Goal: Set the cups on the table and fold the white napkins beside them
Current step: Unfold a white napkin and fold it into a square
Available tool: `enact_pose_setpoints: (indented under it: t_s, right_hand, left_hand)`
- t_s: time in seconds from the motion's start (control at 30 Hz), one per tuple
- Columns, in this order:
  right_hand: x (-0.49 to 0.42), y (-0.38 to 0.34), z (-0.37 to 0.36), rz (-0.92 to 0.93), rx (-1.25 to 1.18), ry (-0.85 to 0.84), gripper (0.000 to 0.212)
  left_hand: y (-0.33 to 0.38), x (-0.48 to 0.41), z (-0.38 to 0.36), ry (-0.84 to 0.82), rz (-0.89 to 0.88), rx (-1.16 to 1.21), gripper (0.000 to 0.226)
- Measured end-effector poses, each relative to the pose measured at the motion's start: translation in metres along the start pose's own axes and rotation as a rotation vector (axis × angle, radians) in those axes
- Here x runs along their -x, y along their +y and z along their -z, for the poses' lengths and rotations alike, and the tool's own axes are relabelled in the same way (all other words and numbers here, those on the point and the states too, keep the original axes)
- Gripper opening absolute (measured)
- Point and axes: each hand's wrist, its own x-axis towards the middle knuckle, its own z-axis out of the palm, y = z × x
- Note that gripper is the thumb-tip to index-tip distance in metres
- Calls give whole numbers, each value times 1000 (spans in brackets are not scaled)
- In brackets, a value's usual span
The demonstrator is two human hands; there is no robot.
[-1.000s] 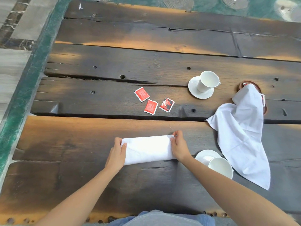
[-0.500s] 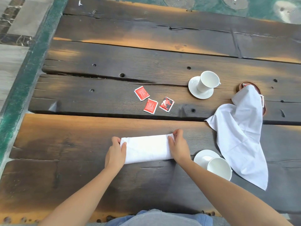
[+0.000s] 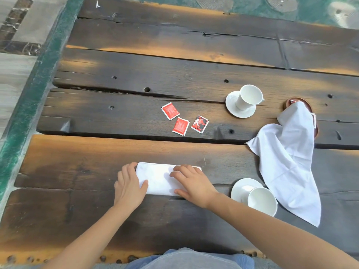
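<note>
While the dark wooden surface (image 3: 174,78) carries everything, I see the loose white napkin (image 3: 287,162) lying at the right, just beside the near cup (image 3: 262,200). My left hand (image 3: 130,187) and right hand (image 3: 194,183) press flat, grip open, on the folded napkin (image 3: 159,179).

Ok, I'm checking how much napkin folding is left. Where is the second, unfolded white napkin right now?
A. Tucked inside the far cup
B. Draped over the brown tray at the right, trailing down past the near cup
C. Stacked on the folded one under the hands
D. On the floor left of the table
B: the unfolded napkin covers most of the brown tray and trails toward the near cup, while both hands press the folded napkin.
</note>
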Motion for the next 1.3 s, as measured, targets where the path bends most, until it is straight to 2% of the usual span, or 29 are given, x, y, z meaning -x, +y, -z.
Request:
enact_pose_setpoints:
  t_s: [0.1, 0.13, 0.2, 0.27, 0.43, 0.7, 0.87, 0.97, 1.1, 1.17, 1.3]
  right_hand:
    - [-2, -6, -11, 23, 37, -52, 63]
    - [-3, -7, -15, 36, 61, -64, 67]
    - [-5, -9, -20, 58, 135, -99, 71]
    - [-6, -6, -23, 52, 219, -133, 71]
    - [4, 19, -27, 15, 312, -199, 65]
    - [5, 39, -28, 16, 328, -220, 67]
    - [2, 38, -27, 18, 286, -243, 67]
    - [0, 35, -20, -74, 114, -144, 54]
    - [-7, 22, -19, -243, 66, -15, 50]
    - [-6, 20, -21, -361, -4, 20, 47]
    - [4, 20, -22, -529, -239, 82, 27]
  left_hand:
    - [-1, 6, 5, 80, -411, -222, 66]
    - [2, 5, 6, 46, -550, -297, 68]
    - [7, -2, 4, -95, -686, -425, 72]
    - [8, -13, -1, -215, -676, -511, 71]
    - [3, -30, -8, -328, -653, -607, 70]
    - [-29, -39, -3, -326, -528, -665, 83]
    - [-24, -35, 0, -322, -481, -692, 85]
    - [-6, -18, 3, -173, -522, -604, 76]
    - [24, 27, -16, -162, -797, -323, 44]
    - [38, 38, -25, -216, -755, -274, 39]
    - [41, 34, -34, -277, -706, -298, 50]
